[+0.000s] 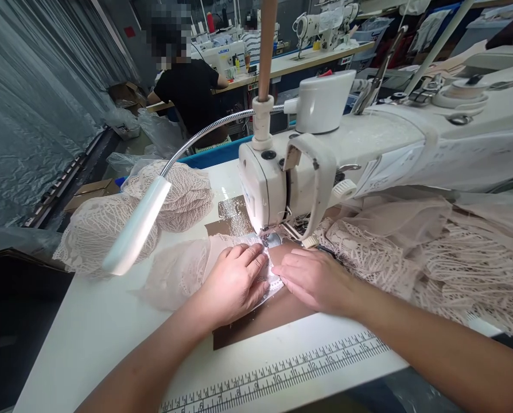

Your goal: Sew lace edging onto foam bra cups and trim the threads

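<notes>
My left hand lies flat, fingers extended, on a pale pink sheer lace piece just left of the needle. At the piece's right edge, my right hand has its fingers together, the fingertips on the narrow white lace edge; its thumb is mostly hidden. Both hands are close in front of the presser foot of a white sewing machine. The lace runs under the foot, over a brown sheet on the table.
Stacked beige lace pieces lie at the back left, beneath a bendable lamp. More gathered lace heaps on the right, beside the machine. A printed ruler follows the front edge. A person in black sits beyond.
</notes>
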Motion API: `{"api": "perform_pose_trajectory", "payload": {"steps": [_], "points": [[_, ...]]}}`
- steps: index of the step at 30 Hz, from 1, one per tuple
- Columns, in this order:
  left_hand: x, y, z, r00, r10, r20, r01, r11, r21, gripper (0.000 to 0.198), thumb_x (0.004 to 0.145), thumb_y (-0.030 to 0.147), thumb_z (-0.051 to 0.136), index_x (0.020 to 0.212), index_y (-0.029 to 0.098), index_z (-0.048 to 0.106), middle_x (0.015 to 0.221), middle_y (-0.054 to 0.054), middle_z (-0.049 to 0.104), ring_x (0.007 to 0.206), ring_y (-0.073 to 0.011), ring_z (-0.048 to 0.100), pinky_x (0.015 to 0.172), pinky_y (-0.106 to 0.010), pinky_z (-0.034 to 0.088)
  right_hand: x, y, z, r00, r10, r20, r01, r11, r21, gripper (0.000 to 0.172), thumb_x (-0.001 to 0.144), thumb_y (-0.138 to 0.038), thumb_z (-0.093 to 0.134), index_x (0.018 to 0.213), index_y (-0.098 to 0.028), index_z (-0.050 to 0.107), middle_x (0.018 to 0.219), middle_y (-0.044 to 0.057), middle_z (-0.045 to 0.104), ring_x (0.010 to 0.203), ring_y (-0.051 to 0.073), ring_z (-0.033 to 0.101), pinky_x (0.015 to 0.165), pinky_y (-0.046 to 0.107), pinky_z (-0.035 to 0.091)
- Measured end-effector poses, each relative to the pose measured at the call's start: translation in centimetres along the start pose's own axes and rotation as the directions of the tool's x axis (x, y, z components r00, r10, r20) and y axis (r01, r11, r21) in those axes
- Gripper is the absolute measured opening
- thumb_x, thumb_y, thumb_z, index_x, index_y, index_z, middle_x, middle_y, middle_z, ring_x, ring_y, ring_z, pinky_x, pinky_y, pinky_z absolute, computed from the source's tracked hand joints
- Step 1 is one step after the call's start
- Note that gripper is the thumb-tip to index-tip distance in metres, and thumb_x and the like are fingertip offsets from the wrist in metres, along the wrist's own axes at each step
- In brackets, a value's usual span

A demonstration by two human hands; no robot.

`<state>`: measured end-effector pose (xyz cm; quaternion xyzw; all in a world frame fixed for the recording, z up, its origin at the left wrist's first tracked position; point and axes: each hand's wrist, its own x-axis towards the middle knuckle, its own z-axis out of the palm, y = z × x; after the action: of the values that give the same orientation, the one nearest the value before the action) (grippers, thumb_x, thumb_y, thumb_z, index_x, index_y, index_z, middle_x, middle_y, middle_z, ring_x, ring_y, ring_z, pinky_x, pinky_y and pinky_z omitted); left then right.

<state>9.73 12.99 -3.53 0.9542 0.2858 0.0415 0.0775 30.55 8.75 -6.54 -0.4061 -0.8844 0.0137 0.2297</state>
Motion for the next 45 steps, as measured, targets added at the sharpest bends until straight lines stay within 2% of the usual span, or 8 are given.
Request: {"api": "perform_pose_trajectory", "payload": {"steps": [10,17,24,32,36,39,45], "points": [[0.2,0.1,0.1,1.0,-0.006,0.013,0.006,1.0,-0.006,0.047,0.088,0.037,0.044,0.128,0.013,0.048,0.134,-0.012,0.049,0.108,-0.0291,0.047,0.091,-0.046,0.042,0.0,-0.2,-0.3,1.0,-0.003,-0.016,0.002,1.0,-0.017,0.02,0.083,-0.012,0.048,0.09,-0.016,0.066,0.07,0.003,0.059,0.067,0.015,0.046,0.061,0.028,0.031],[0.3,-0.3,0.3,1.0,0.008,-0.018,-0.007,1.0,0.014,0.048,0.089,0.038,0.044,0.128,0.012,0.048,0.135,-0.014,0.048,0.11,-0.0295,0.047,0.092,-0.047,0.041,0.2,-0.3,0.0,0.998,0.058,-0.006,-0.058,0.994,-0.096,0.023,0.085,-0.014,0.046,0.095,-0.016,0.067,0.073,0.004,0.06,0.068,0.015,0.048,0.061,0.028,0.032],[0.1,0.0,0.0,0.999,0.04,-0.016,-0.039,0.999,0.03,0.043,0.09,0.035,0.042,0.126,0.013,0.05,0.133,-0.011,0.051,0.111,-0.0281,0.047,0.094,-0.046,0.038,0.1,-0.2,0.0,0.997,0.075,0.018,-0.073,0.991,-0.111,0.025,0.085,-0.015,0.044,0.098,-0.017,0.066,0.074,0.004,0.059,0.067,0.015,0.047,0.06,0.028,0.031],[0.5,-0.8,0.4,1.0,0.024,-0.013,-0.023,0.999,0.038,0.048,0.089,0.038,0.041,0.129,0.011,0.048,0.134,-0.013,0.05,0.113,-0.0291,0.046,0.097,-0.047,0.036,0.3,-0.4,0.1,0.992,0.122,0.035,-0.116,0.985,-0.131,0.028,0.08,-0.012,0.047,0.102,-0.017,0.064,0.076,0.004,0.061,0.072,0.017,0.05,0.062,0.029,0.031],[0.5,-1.1,0.2,0.999,0.043,-0.018,-0.042,0.997,0.064,0.047,0.09,0.037,0.04,0.127,0.011,0.05,0.134,-0.013,0.05,0.114,-0.0296,0.046,0.099,-0.049,0.033,0.2,-0.2,0.0,0.997,0.08,0.023,-0.077,0.991,-0.114,0.03,0.082,-0.013,0.047,0.107,-0.016,0.063,0.075,0.003,0.06,0.071,0.016,0.051,0.063,0.029,0.032],[0.5,-1.0,0.1,0.997,0.065,-0.045,-0.062,0.996,0.066,0.042,0.09,0.033,0.04,0.125,0.012,0.052,0.131,-0.014,0.052,0.114,-0.0289,0.046,0.098,-0.049,0.033,0.0,0.0,0.0,0.999,0.033,0.009,-0.032,0.995,-0.097,0.025,0.084,-0.016,0.048,0.102,-0.017,0.065,0.073,0.003,0.06,0.068,0.015,0.05,0.062,0.029,0.032],[0.5,-0.9,0.2,0.994,0.082,-0.067,-0.08,0.996,0.033,0.038,0.091,0.029,0.04,0.122,0.014,0.053,0.127,-0.011,0.056,0.11,-0.0266,0.05,0.097,-0.048,0.033,-0.1,-0.1,-0.1,1.0,0.02,-0.002,-0.02,0.995,-0.093,0.022,0.086,-0.02,0.05,0.099,-0.017,0.067,0.071,0.003,0.06,0.065,0.014,0.049,0.06,0.028,0.032]]}}
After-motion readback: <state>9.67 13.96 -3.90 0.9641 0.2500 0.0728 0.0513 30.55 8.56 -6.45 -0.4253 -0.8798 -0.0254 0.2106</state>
